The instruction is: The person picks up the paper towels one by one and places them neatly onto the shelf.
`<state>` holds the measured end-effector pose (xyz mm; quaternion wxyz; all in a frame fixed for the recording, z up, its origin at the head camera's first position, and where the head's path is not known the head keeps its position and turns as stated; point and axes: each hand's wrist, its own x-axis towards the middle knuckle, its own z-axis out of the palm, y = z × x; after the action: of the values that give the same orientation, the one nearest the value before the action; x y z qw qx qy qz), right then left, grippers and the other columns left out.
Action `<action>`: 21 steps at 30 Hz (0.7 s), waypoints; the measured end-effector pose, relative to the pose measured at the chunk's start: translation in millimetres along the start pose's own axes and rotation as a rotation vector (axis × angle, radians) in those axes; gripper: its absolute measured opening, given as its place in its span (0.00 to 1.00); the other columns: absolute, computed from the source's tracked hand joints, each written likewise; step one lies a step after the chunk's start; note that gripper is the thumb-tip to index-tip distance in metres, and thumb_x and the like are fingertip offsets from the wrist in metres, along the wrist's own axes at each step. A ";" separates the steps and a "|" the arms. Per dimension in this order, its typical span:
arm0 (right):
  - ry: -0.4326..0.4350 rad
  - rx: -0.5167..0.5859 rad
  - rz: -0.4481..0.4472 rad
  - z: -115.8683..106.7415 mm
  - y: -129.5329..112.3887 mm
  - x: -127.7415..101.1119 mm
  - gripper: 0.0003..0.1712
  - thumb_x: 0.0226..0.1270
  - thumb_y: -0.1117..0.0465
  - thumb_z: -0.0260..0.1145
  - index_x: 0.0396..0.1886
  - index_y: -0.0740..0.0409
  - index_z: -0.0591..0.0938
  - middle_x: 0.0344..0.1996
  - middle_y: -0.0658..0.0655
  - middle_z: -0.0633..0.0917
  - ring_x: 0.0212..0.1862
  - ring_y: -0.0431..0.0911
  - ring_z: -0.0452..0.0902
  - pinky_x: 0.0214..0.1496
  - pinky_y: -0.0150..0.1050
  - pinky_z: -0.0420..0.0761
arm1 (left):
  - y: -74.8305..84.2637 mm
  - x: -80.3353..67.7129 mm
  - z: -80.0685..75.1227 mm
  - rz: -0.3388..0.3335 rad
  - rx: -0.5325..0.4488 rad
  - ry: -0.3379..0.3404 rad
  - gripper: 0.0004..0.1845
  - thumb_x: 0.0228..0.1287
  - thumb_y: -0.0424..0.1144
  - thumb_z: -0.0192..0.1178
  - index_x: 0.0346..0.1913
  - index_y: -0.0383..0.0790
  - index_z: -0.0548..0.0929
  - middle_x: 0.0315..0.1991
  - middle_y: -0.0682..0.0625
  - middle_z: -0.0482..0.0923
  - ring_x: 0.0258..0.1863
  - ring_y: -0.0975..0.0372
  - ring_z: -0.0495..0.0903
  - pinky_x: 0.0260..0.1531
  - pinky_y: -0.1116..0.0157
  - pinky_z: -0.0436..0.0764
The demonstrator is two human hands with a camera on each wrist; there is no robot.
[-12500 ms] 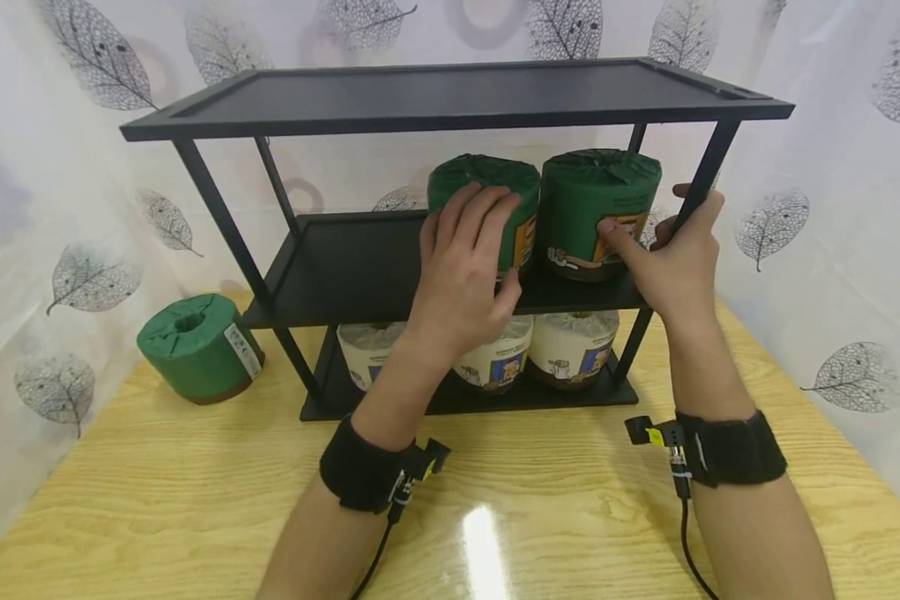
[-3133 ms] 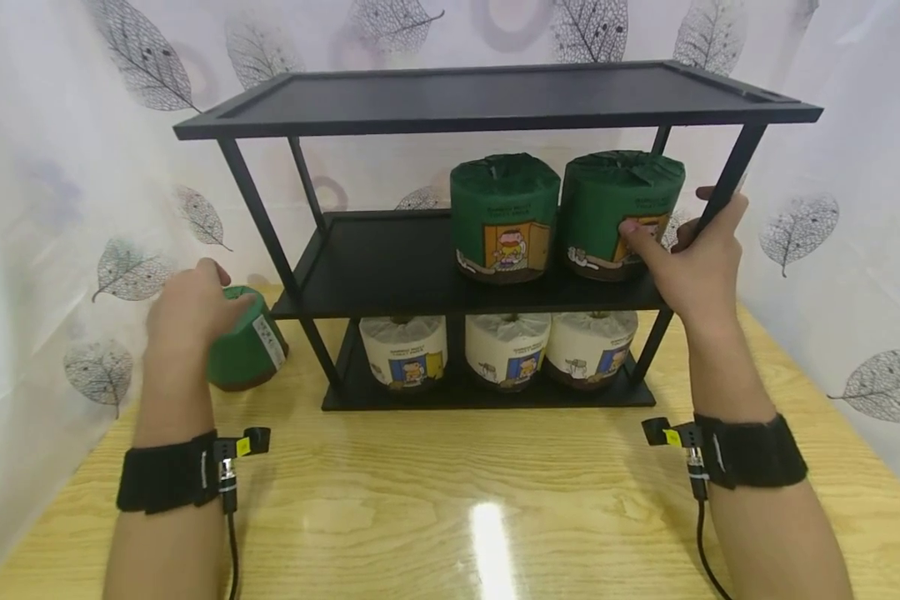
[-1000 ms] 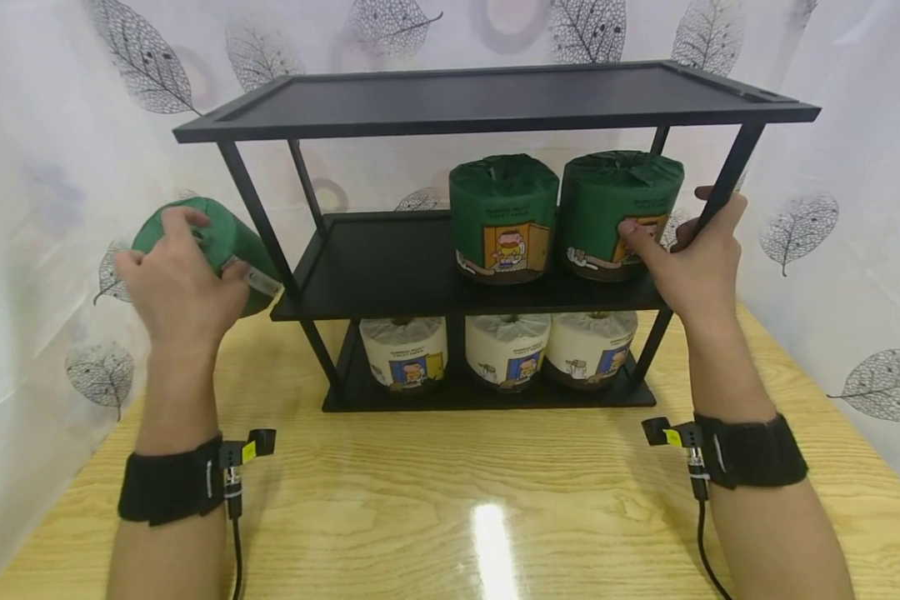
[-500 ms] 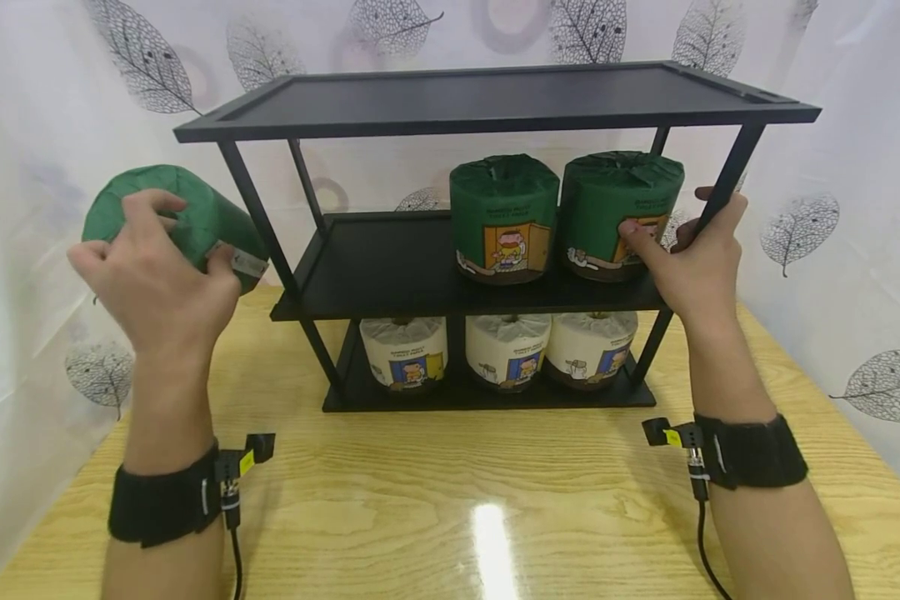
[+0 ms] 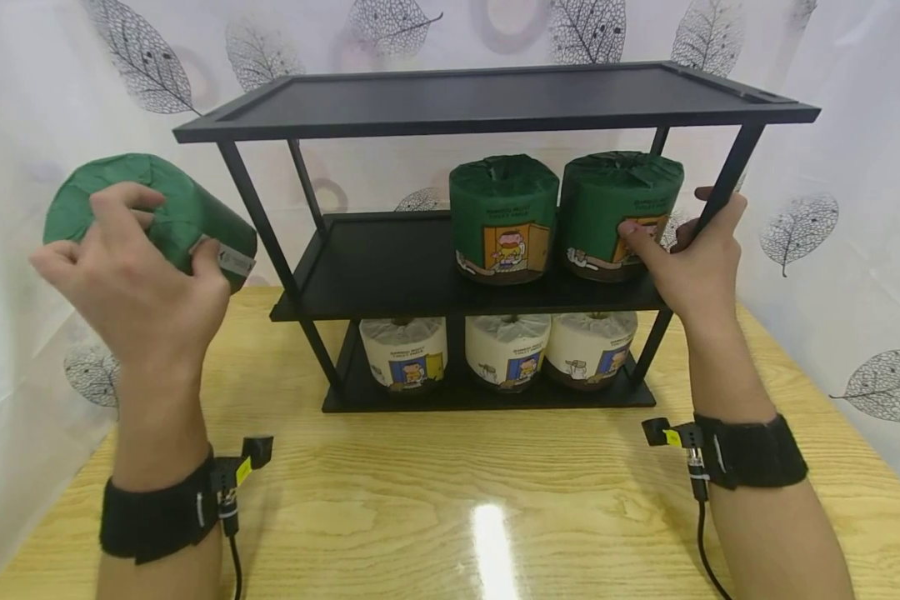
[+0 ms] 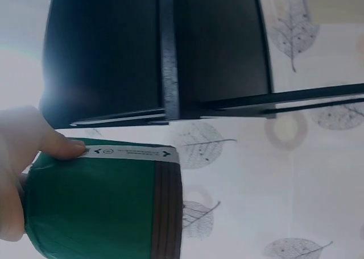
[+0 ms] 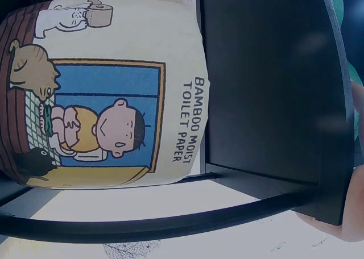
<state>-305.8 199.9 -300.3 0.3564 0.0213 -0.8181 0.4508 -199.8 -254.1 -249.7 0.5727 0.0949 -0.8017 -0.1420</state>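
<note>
My left hand (image 5: 138, 287) grips a green-wrapped toilet paper roll (image 5: 213, 212) in the air, left of the black shelf rack (image 5: 495, 100). The roll is tilted, its wrapped top toward the palm; a white label strip (image 6: 125, 152) runs along its side by my thumb. At the rack's right front post (image 5: 733, 167), my right hand (image 5: 686, 262) has its fingers around the post and its thumb against a green roll (image 5: 607, 208) on the middle shelf. Beside that one stands another green roll (image 5: 504, 208). Most of the right fingers are hidden.
On the bottom shelf stand a white roll (image 5: 403, 342) at left, a second white roll (image 5: 498, 337) in the middle and a third white roll (image 7: 125, 37) at right. A wooden table (image 5: 390, 492) carries the rack. A leaf-patterned curtain (image 5: 22, 208) hangs behind.
My left hand left the middle-shelf roll, took the green roll from the table at left and raised it, tilting it and moving up and left. My right hand has stayed at the post.
</note>
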 end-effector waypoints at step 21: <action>0.004 0.003 -0.023 1.5 1.6 0.4 0.42 0.56 0.39 0.72 0.64 0.45 0.62 0.24 0.50 0.64 0.26 0.42 0.59 0.30 0.38 0.60 | 16.7 -9.3 -40.6 0.048 0.009 -0.004 0.27 0.58 0.42 0.62 0.59 0.35 0.75 0.50 0.35 0.82 0.47 0.37 0.76 0.61 0.50 0.52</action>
<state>-307.6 199.8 -301.7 0.3634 0.0305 -0.8163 0.4479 -158.2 -240.2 -240.1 0.5739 0.0780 -0.8055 -0.1249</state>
